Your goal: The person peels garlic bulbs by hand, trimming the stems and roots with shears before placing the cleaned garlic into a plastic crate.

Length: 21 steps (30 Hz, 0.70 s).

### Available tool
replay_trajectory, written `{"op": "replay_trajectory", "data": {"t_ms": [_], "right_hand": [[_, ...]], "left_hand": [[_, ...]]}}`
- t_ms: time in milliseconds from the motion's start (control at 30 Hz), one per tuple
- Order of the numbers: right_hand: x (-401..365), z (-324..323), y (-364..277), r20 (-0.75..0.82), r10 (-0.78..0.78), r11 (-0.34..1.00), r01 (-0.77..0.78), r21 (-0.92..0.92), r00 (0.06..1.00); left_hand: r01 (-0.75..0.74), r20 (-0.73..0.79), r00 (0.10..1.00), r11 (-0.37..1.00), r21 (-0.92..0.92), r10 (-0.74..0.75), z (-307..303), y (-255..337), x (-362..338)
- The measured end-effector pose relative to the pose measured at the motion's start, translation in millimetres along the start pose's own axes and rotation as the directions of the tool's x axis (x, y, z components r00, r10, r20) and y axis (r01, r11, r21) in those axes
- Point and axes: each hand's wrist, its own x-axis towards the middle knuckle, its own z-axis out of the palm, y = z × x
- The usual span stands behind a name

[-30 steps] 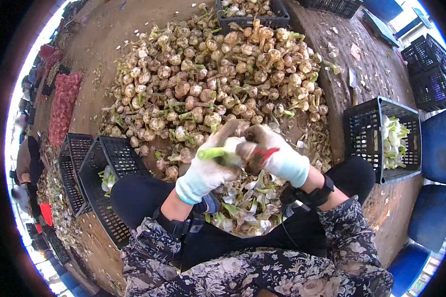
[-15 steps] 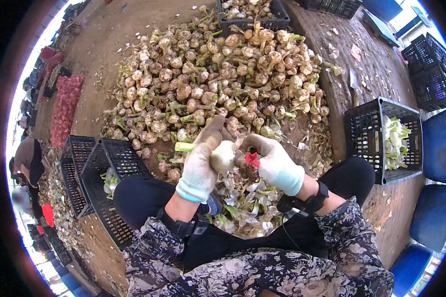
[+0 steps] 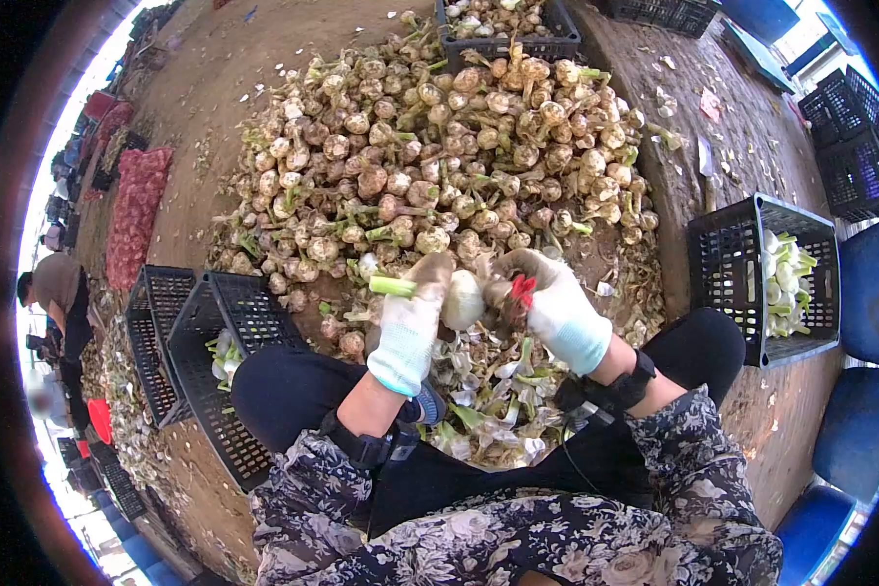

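Observation:
My left hand [image 3: 415, 313], in a soiled white glove with a pale blue cuff, is closed around a pale garlic bulb [image 3: 463, 300]. The bulb's cut green stem [image 3: 393, 286] sticks out to the left of the hand. Just right of the bulb, my right hand [image 3: 555, 308] is closed in a matching glove. A small red piece [image 3: 523, 291] shows at its fingers; what it belongs to is hidden. Brownish skins hang by those fingertips. Beneath both hands lie loose peelings and stems [image 3: 498, 400]. A large heap of unpeeled garlic [image 3: 420, 166] spreads beyond them.
Black crates [image 3: 220, 332] stand at my left knee, with cleaned garlic inside one. Another crate [image 3: 723, 283] at right holds white bulbs with green stems. A crate [image 3: 511, 49] sits behind the heap. A red mesh sack [image 3: 137, 215] and a bending person [image 3: 63, 303] are far left.
Both hands have shifted slightly right in view. The right hand has rolled over, its fingers now nearer the bulb's right side, with brownish skins beside them. The left hand still grips the garlic.

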Motion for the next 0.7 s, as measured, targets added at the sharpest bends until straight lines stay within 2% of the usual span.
{"op": "replay_trajectory", "data": {"t_ms": [33,67,100,133,167,233,267,300,333,367,400,433,467,500,533,567,633,667,700], "right_hand": [[3,-4,2,-0.044,0.024,0.995,-0.020,0.098,0.999],[9,-11,10,-0.073,0.086,0.972,-0.068,0.224,0.994],[18,-16,17,-0.151,0.081,0.957,-0.035,0.287,0.985],[18,-21,12,0.079,0.140,0.858,-0.161,0.488,0.987],[18,-24,6,0.314,0.142,0.710,-0.317,0.629,0.939],[-1,-6,-18,0.251,0.195,0.897,-0.276,0.345,0.948],[5,5,5,0.058,-0.026,0.994,0.032,-0.102,0.998],[7,3,19,-0.004,-0.265,0.865,0.236,-0.443,0.964],[19,-9,34,-0.134,-0.131,0.963,0.093,-0.253,0.982],[29,-17,29,-0.234,0.026,0.999,-0.036,-0.037,0.972],[25,-31,21,-0.202,0.054,0.993,-0.031,0.114,0.978],[30,-41,16,-0.104,0.102,0.990,-0.110,-0.083,0.989],[30,-43,16,0.058,-0.043,0.901,0.064,-0.430,0.997],[26,-44,18,0.260,-0.120,0.677,0.271,-0.684,0.958],[23,-38,14,0.266,-0.118,0.677,0.274,-0.683,0.957],[18,-26,11,0.189,-0.179,0.743,0.259,-0.618,0.966],[4,-7,4,0.010,-0.265,0.852,0.239,-0.465,0.964],[-1,-5,-4,0.150,-0.300,0.865,0.335,-0.374,0.942],[-17,19,-55,0.100,0.159,0.968,-0.135,-0.211,0.982]], "left_hand": [[-0.002,0.001,1.000,1.000,0.002,0.002,3,7,1],[0.035,-0.011,0.999,0.986,-0.163,-0.037,9,18,1],[0.069,-0.016,0.997,0.943,-0.326,-0.078,12,26,1],[0.107,0.107,0.992,0.866,-0.488,-0.062,9,29,1],[0.105,0.106,0.992,0.866,-0.489,-0.061,10,29,1],[0.067,-0.005,0.997,0.896,-0.439,-0.077,14,29,1],[0.059,0.003,0.998,0.917,-0.396,-0.063,17,32,-1],[0.061,0.001,0.998,0.917,-0.395,-0.065,15,34,-1],[0.122,0.063,0.992,0.854,-0.506,-0.105,13,37,-2],[0.185,0.130,0.982,0.775,-0.604,-0.134,11,41,-2],[0.235,0.066,0.965,0.722,-0.651,-0.254,11,48,-3],[0.228,0.064,0.967,0.723,-0.652,-0.248,11,54,-2],[0.220,0.039,0.962,0.680,-0.699,-0.271,9,57,-2],[0.209,0.014,0.954,0.635,-0.744,-0.299,8,58,-3],[0.199,0.022,0.965,0.679,-0.707,-0.260,6,57,-3],[0.199,0.019,0.965,0.679,-0.707,-0.263,4,56,-3],[0.197,0.092,0.980,0.789,-0.582,-0.177,6,52,-10],[0.104,0.025,0.994,0.885,-0.453,-0.104,14,53,-11],[0.100,0.022,0.995,0.882,-0.460,-0.102,15,52,-10]]}}
